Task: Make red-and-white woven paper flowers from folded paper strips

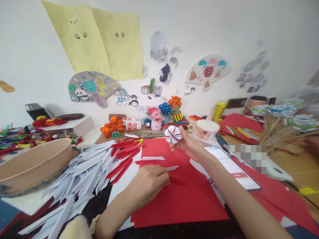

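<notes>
My right hand is raised over the back of a red paper sheet. Between its fingers is a round folded-paper ornament, white with red petal-like lines meeting at the middle. My left hand rests low over the sheet with curled fingers, their tips hidden beneath it. A white folded paper strip pokes out just beyond its knuckles; whether the hand grips it is unclear. Another white strip lies behind that hand. Red folded strips are fanned out to its left.
A heap of white paper strips spreads beside a large round basket at left. A phone showing a timer lies right of my right forearm. A lidded plastic tub and small flower pots stand at the back by the wall.
</notes>
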A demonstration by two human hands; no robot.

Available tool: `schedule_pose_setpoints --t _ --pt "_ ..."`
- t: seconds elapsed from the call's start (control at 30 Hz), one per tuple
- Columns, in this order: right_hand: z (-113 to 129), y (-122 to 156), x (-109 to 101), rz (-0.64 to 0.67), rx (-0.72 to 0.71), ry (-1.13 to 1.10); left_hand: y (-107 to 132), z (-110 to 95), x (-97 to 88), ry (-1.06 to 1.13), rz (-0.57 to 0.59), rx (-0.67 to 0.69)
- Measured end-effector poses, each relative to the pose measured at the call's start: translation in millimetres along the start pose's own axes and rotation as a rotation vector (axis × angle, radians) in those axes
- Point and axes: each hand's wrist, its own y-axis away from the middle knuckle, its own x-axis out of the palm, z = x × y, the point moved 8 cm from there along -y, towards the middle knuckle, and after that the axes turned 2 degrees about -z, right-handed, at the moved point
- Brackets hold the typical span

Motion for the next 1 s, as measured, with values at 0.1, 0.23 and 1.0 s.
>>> schedule_pose_setpoints --t 0.1,0.23,1.0 --pt "-0.9 1.1 2.9 0.018 -0.004 0.009 0.0 9.6 -1.3 0.057 -0.034 -0.104" --pt "-3.3 0.8 3.4 0.027 0.006 -0.010 3.4 25.2 -7.4 0.096 -0.109 -0.238" --pt "-1.4 2.1 6.6 0.035 0.007 -0.021 6.4 45.2 -0.5 -0.013 -0.022 -0.327"
